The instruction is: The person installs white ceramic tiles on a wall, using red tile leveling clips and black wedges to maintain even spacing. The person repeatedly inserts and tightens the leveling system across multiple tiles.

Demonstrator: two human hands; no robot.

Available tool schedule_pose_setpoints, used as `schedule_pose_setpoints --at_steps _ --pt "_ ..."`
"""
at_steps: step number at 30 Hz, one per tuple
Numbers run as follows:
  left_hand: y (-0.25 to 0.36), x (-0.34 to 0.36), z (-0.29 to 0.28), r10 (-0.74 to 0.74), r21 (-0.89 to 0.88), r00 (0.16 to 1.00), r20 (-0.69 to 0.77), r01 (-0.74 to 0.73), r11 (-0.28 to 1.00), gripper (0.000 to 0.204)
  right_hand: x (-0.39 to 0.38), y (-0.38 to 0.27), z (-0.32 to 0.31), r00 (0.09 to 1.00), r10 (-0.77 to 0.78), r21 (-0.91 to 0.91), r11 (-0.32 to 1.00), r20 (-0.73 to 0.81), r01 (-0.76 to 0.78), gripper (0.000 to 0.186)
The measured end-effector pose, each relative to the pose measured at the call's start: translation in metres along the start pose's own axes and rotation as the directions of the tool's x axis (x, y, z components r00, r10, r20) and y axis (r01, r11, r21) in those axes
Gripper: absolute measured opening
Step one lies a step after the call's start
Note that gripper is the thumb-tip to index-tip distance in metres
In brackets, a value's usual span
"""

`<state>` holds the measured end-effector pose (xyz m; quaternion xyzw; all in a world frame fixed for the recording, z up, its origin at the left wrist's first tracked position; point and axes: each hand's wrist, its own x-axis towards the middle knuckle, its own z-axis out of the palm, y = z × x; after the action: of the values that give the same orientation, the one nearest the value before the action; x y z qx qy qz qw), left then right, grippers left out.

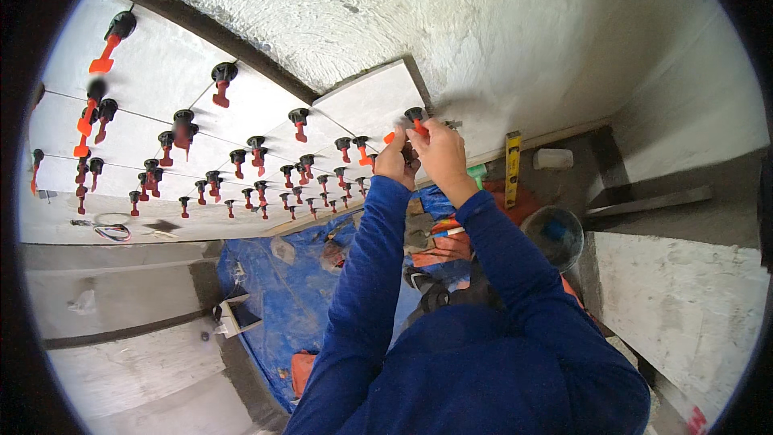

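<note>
My right hand: fingers pinched on a black-capped red tile leveling clip at the edge of the tiled wall.
My left hand: just beside the right, curled; whether it holds anything I cannot tell.
Wall clips: dozens of the same kind; too many and too blurred to count.
Nearby: one yellow spirit level, one bucket, one blue tarp on the floor.
</note>
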<state>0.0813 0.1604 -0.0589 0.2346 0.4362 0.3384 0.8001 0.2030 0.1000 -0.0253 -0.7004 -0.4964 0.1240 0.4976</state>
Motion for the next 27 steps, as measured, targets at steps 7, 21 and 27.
schedule_pose_setpoints --at_steps 7,21,27 --pt "-0.005 0.012 0.013 0.084 -0.153 0.986 0.146 -0.061 0.986 0.037 0.002 -0.001 0.005 0.997 -0.073 -0.2 0.977 0.017 0.075 0.031" --pt "0.009 -0.003 0.056 0.563 0.528 0.788 -0.249 -0.377 0.761 0.029 0.006 -0.002 -0.003 0.973 -0.202 -0.391 0.891 0.112 0.23 0.019" --pt "0.006 -0.012 0.045 0.579 0.494 0.767 -0.276 -0.403 0.77 0.025 0.008 -0.002 -0.005 0.97 -0.196 -0.356 0.904 0.142 0.235 0.023"
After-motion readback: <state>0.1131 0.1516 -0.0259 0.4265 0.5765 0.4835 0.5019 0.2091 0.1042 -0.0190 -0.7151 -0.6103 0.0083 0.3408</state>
